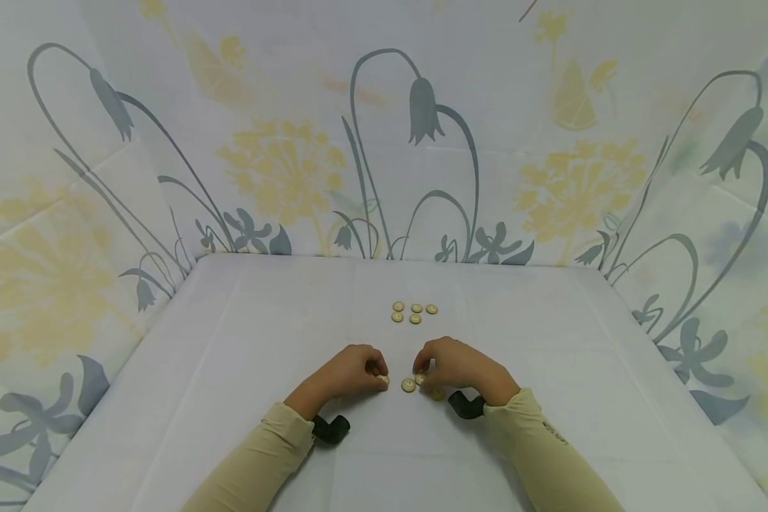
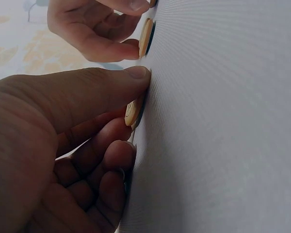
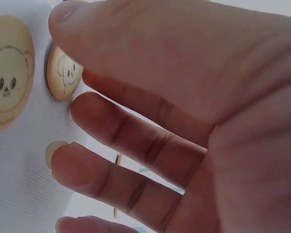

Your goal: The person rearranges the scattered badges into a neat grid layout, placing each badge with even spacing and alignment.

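Note:
Low over the white tabletop, my left hand pinches a round wooden disc by thumb and fingertips. In the left wrist view that disc stands tilted, its edge close to the cloth. To the right, my right hand has thumb and index finger at the edges of another wooden disc. The right wrist view shows a line-drawn animal on this disc, partly covered by the thumb. A loose disc lies between the hands, and one more disc is partly hidden under the right hand.
Farther back, several wooden discs lie in two short rows. A white cloth covers the table. Flower-printed curtains stand along its back and sides. Dark wrist-camera mounts sit below both hands.

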`<state>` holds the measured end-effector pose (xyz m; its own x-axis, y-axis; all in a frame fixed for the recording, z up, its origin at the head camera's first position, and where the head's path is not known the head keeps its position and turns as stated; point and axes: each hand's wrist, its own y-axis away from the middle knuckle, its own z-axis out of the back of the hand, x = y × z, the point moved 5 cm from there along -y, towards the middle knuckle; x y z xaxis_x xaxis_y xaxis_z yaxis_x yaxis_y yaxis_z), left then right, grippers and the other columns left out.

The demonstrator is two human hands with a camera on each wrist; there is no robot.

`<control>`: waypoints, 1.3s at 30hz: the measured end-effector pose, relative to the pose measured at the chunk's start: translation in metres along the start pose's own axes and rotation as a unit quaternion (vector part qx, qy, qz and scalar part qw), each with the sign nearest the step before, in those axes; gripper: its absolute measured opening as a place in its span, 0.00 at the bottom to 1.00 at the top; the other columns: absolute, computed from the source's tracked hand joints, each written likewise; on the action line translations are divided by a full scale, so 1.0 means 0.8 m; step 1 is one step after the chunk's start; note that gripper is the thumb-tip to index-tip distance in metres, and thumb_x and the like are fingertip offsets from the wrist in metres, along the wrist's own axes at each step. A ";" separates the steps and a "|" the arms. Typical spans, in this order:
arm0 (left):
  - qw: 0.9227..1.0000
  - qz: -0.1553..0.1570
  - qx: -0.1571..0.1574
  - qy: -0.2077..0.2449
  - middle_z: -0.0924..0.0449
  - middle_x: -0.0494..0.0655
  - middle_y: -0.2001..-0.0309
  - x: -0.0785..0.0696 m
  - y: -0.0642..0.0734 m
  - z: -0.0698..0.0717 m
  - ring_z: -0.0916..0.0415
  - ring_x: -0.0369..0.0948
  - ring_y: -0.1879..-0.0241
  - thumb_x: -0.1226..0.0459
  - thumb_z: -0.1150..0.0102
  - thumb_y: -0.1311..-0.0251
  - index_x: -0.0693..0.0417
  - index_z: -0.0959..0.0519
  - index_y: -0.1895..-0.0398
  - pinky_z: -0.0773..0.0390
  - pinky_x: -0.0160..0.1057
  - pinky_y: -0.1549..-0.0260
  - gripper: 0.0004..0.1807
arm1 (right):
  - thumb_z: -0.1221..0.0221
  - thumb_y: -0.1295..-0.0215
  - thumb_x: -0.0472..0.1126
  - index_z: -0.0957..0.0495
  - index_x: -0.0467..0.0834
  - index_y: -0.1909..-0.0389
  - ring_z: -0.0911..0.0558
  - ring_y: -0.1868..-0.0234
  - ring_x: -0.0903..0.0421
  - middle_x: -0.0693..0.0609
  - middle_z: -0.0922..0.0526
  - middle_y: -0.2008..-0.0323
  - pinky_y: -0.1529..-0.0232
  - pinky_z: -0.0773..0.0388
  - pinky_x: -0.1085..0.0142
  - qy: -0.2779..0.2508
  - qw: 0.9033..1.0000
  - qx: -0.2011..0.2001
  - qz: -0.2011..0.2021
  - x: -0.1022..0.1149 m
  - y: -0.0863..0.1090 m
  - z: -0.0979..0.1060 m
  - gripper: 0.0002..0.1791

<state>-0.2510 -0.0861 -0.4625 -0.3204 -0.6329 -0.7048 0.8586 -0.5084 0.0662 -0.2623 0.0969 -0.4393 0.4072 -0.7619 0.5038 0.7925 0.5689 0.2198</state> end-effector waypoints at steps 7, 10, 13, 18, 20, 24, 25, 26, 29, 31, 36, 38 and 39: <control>1.000 0.001 -0.001 0.000 0.22 0.37 0.70 -0.003 0.001 0.001 0.27 0.34 0.67 0.60 0.29 0.48 0.48 0.18 0.69 0.26 0.34 0.64 0.07 | 0.29 0.50 0.40 0.15 0.52 0.66 0.24 0.59 0.59 0.60 0.19 0.64 0.52 0.26 0.58 0.011 1.000 0.001 -0.006 0.001 -0.002 -0.003 0.10; 1.000 0.001 0.000 -0.001 0.22 0.37 0.70 -0.003 0.002 0.001 0.27 0.34 0.67 0.60 0.29 0.48 0.48 0.18 0.69 0.26 0.34 0.64 0.07 | 0.29 0.50 0.40 0.15 0.52 0.66 0.24 0.59 0.59 0.60 0.19 0.64 0.53 0.26 0.58 0.018 1.000 0.000 -0.005 0.001 -0.003 -0.004 0.09; 1.000 0.000 0.001 -0.002 0.22 0.37 0.70 -0.004 0.002 0.001 0.27 0.34 0.67 0.60 0.29 0.48 0.48 0.18 0.69 0.26 0.34 0.64 0.07 | 0.30 0.50 0.40 0.15 0.52 0.66 0.24 0.60 0.59 0.60 0.19 0.64 0.54 0.26 0.58 0.021 1.000 -0.001 0.001 0.002 -0.003 -0.004 0.09; 1.000 0.000 0.001 -0.002 0.22 0.37 0.70 -0.003 0.002 0.001 0.27 0.34 0.67 0.60 0.29 0.48 0.49 0.18 0.69 0.26 0.34 0.64 0.07 | 0.30 0.49 0.39 0.15 0.51 0.66 0.25 0.61 0.59 0.60 0.19 0.64 0.57 0.26 0.59 0.028 1.000 -0.002 0.012 0.002 -0.004 -0.005 0.09; 1.000 0.000 0.001 -0.003 0.22 0.37 0.70 -0.003 0.002 0.001 0.27 0.34 0.67 0.60 0.29 0.48 0.49 0.18 0.69 0.26 0.34 0.64 0.07 | 0.30 0.49 0.39 0.15 0.51 0.66 0.25 0.62 0.59 0.60 0.19 0.65 0.57 0.26 0.59 0.031 0.999 -0.003 0.015 0.001 -0.005 -0.005 0.09; 1.000 0.001 0.002 -0.003 0.22 0.37 0.70 -0.004 0.001 0.002 0.27 0.33 0.68 0.60 0.29 0.48 0.49 0.18 0.69 0.26 0.34 0.64 0.07 | 0.31 0.49 0.39 0.15 0.51 0.66 0.25 0.63 0.59 0.60 0.19 0.64 0.58 0.26 0.60 0.030 0.999 -0.005 0.017 0.001 -0.005 -0.003 0.08; 1.000 0.002 0.002 -0.004 0.22 0.37 0.70 -0.004 0.001 0.002 0.27 0.33 0.68 0.60 0.29 0.48 0.49 0.18 0.69 0.26 0.34 0.64 0.07 | 0.31 0.48 0.39 0.15 0.51 0.66 0.25 0.63 0.59 0.60 0.19 0.64 0.59 0.26 0.60 0.027 0.999 -0.006 0.018 0.001 -0.004 -0.002 0.08; 1.000 0.003 0.003 -0.003 0.22 0.37 0.70 -0.004 0.001 0.002 0.27 0.33 0.68 0.60 0.29 0.48 0.49 0.18 0.69 0.26 0.33 0.65 0.07 | 0.31 0.48 0.39 0.15 0.51 0.66 0.25 0.64 0.59 0.60 0.19 0.64 0.59 0.27 0.61 0.025 0.999 -0.006 0.018 0.001 -0.004 -0.002 0.08; 1.000 0.003 0.002 -0.003 0.22 0.38 0.70 -0.004 0.001 0.002 0.27 0.34 0.68 0.60 0.29 0.48 0.50 0.18 0.69 0.26 0.33 0.65 0.07 | 0.32 0.48 0.38 0.15 0.52 0.67 0.26 0.65 0.59 0.60 0.19 0.65 0.62 0.27 0.61 0.017 1.000 -0.011 0.017 0.002 -0.002 0.001 0.08; 1.000 0.002 0.003 -0.002 0.22 0.38 0.70 -0.004 0.002 0.002 0.27 0.34 0.68 0.61 0.29 0.48 0.50 0.18 0.69 0.26 0.33 0.65 0.07 | 0.32 0.48 0.38 0.16 0.52 0.67 0.26 0.67 0.59 0.61 0.20 0.66 0.63 0.28 0.62 0.014 1.000 -0.013 0.015 0.002 -0.001 0.002 0.07; 1.000 0.000 0.002 -0.004 0.22 0.38 0.70 -0.002 0.001 0.002 0.27 0.33 0.68 0.60 0.29 0.48 0.49 0.18 0.69 0.26 0.33 0.65 0.07 | 0.33 0.47 0.38 0.16 0.52 0.67 0.26 0.69 0.59 0.61 0.20 0.69 0.67 0.28 0.63 0.003 1.000 -0.016 0.018 0.002 0.001 0.005 0.07; 1.000 0.000 0.001 -0.007 0.22 0.38 0.70 -0.002 0.001 0.002 0.27 0.33 0.68 0.60 0.29 0.48 0.49 0.18 0.69 0.26 0.32 0.65 0.07 | 0.34 0.47 0.38 0.16 0.51 0.67 0.26 0.69 0.59 0.61 0.20 0.70 0.67 0.28 0.63 -0.003 1.000 -0.015 0.018 0.001 0.002 0.007 0.07; 1.000 -0.001 0.001 -0.008 0.22 0.38 0.70 -0.002 0.001 0.002 0.27 0.33 0.68 0.60 0.29 0.48 0.49 0.18 0.68 0.26 0.32 0.65 0.07 | 0.34 0.46 0.38 0.16 0.51 0.67 0.26 0.70 0.59 0.61 0.19 0.69 0.67 0.28 0.64 -0.004 1.000 -0.015 0.017 0.000 0.001 0.007 0.07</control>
<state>-0.2506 -0.0864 -0.4603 -0.3281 -0.6408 -0.6940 0.8572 -0.5107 0.0662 -0.2639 0.0990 -0.4341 0.4304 -0.7396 0.5175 0.7913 0.5850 0.1780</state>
